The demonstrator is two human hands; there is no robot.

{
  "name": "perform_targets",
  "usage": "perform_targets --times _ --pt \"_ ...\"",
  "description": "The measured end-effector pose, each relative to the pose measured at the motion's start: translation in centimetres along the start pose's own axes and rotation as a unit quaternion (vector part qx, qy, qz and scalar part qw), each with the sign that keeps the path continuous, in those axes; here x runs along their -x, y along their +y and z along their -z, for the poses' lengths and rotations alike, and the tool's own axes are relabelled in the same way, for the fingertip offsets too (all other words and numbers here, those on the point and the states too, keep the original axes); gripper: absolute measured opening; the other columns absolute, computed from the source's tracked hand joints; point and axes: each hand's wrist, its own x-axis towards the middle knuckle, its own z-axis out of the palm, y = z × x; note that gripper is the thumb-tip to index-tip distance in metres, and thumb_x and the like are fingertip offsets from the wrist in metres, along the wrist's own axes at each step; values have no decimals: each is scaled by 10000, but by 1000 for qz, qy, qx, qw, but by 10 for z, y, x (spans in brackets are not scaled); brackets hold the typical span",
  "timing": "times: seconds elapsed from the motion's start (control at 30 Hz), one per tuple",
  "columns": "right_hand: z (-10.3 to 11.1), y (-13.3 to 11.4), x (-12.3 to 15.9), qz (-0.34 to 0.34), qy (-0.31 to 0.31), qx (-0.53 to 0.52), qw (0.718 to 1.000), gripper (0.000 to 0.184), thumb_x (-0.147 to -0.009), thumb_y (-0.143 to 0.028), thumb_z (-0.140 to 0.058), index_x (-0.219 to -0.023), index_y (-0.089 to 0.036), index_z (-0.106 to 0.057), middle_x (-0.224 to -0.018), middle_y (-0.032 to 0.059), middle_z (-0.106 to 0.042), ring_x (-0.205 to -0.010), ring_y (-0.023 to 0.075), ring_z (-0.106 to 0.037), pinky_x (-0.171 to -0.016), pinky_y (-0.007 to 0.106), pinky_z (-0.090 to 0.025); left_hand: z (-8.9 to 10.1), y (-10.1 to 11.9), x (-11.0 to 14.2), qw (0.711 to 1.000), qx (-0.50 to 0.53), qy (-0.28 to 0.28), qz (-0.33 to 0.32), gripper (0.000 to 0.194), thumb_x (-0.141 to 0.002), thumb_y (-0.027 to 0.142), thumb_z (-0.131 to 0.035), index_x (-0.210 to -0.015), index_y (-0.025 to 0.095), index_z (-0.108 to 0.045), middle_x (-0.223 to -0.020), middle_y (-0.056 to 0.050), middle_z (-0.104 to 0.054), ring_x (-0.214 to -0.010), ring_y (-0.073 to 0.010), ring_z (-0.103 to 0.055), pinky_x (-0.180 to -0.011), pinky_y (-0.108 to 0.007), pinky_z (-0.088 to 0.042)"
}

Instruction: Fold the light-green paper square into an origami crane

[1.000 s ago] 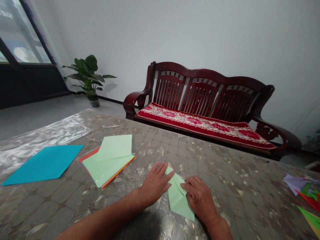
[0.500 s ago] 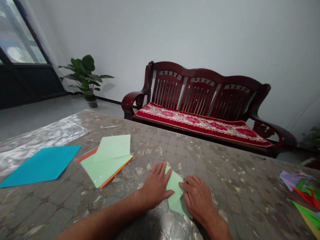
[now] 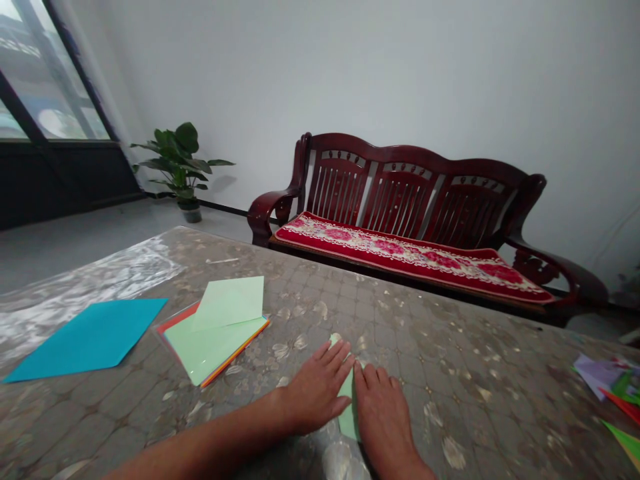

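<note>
A light green sheet of paper (image 3: pixel 349 421), folded narrow, lies on the table at the front, partly covered by both hands. My left hand (image 3: pixel 319 387) rests flat on its left side and upper end, fingers outstretched and thumb spread. Along the right edge lies my right hand (image 3: pixel 383 417), its fingers stretched out and pressing down, the tips close to the left fingertips. Neither hand is wrapped round anything. The right part of the paper is hidden under the right hand.
Left of my hands lies a stack of coloured paper (image 3: pixel 215 347) with a loose light green sheet (image 3: pixel 235 298) on top. Farther left is a blue sheet (image 3: pixel 90 340). Colourful folded paper pieces (image 3: pixel 610 383) sit at the right edge. Behind the patterned table (image 3: pixel 465 373) stands a wooden bench (image 3: pixel 400 193).
My right hand has gone from gripping the paper's right edge to lying flat along it, nearer the left hand. The paper's right side is folded over, making it narrower. The left hand stays on it.
</note>
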Motion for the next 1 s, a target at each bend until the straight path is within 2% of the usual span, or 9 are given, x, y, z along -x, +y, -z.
perform_targets --times 0.2,0.37,0.53,0.7,0.83,0.9,1.0 --pt "2 -5 2 -13 -2 -13 1000 432 -804 -7 -540 -1201 -168 -600 -990 120 -654 -862 264 -577 -702 379 -429 9 -7 -6 999 16 -26 45 761 -918 622 -434 -1466 98 -377 -1546 -207 -336 -1441 -332 -293 -1159 -491 -213" --pt "5 -5 5 -38 -5 -16 999 410 -808 1 -516 -1168 -165 -621 -972 136 -645 -857 269 -576 -676 379 -431 16 -10 -16 995 12 -46 91 804 -914 661 -382 -1471 81 -369 -1553 -203 -322 -1446 -325 -283 -1154 -491 -217" --pt "9 3 11 -59 -30 16 998 353 -773 25 -558 -1048 -165 -674 -948 150 -642 -849 271 -579 -653 368 -430 8 -19 -19 994 -14 -15 109 846 -899 702 -358 -1490 98 -344 -1554 -194 -329 -1445 -326 -283 -1158 -509 -203" --pt "11 9 12 -67 -42 71 994 268 -748 43 -566 -864 -148 -713 -860 160 -641 -765 263 -579 -609 362 -426 1 -29 -23 990 -51 17 128 791 -890 692 -411 -1476 162 -394 -1523 -161 -406 -1443 -343 -278 -1166 -543 -176" --pt "10 2 7 -69 -49 100 991 235 -738 42 -573 -816 -123 -722 -829 168 -641 -740 265 -587 -601 359 -437 -4 -10 -23 982 -49 16 181 743 -913 658 -407 -1463 159 -416 -1519 -178 -405 -1424 -356 -321 -1141 -563 -224" --pt "10 -1 4 -72 -56 100 991 225 -739 36 -572 -816 -110 -725 -823 178 -643 -742 275 -595 -606 366 -443 -5 6 -20 986 -27 -12 163 826 -879 709 -412 -1475 138 -393 -1542 -204 -348 -1435 -377 -288 -1137 -574 -224" --pt "14 2 3 -65 -71 78 992 252 -743 41 -545 -838 -104 -729 -843 185 -651 -750 281 -609 -618 373 -449 -6 25 -12 993 16 -44 110 934 -842 758 -406 -1517 122 -297 -1577 -234 -232 -1465 -401 -182 -1150 -608 -151"
